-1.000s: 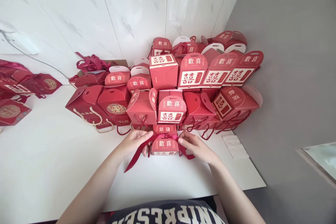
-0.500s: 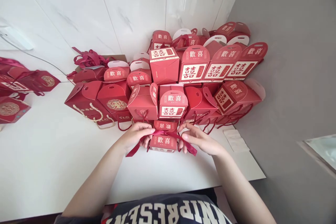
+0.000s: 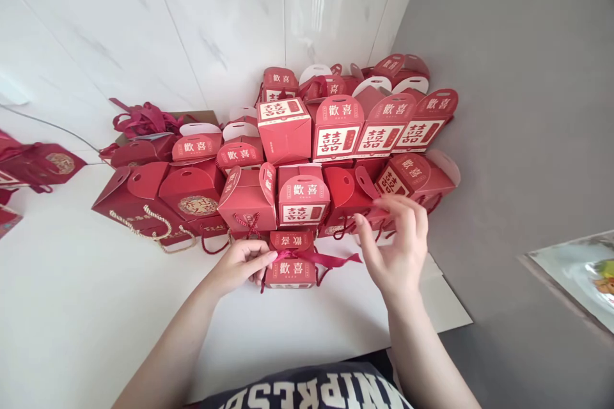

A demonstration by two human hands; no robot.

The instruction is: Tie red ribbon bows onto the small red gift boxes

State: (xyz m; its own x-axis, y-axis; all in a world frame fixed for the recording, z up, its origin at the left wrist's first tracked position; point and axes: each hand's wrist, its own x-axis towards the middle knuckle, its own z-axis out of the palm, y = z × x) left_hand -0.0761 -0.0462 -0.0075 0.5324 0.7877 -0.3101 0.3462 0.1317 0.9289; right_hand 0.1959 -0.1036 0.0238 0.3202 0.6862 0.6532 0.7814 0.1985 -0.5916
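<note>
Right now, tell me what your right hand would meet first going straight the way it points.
Probably the red gift box just ahead of your right hand, though depth is unclear.

Ribbon (image 3: 330,259) end hidden under left fingers (image 3: 263,257)

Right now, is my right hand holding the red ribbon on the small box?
No, your right hand is raised and open beside the loose end of the ribbon, not gripping it.
</note>
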